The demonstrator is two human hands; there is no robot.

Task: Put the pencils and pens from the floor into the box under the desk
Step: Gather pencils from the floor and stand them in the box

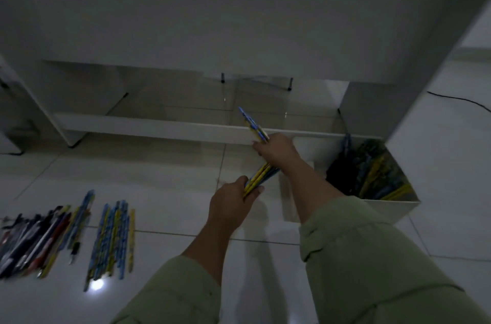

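A bundle of blue and yellow pencils (259, 176) is held above the floor between both hands. My left hand (229, 207) grips its near end and my right hand (276, 149) grips it further up, with the tips sticking out beyond the fingers. To the right stands a white box (393, 209) under the desk, holding several pencils and pens. On the floor at the left lie a row of blue and yellow pencils (114, 240) and a pile of dark and red pens (34, 238).
The white desk (239, 18) fills the upper view, with a low white crossbar (159, 126) near the floor and a side panel at the right. A black cable (459, 100) runs over the tiles at the far right. The floor is glossy white tile.
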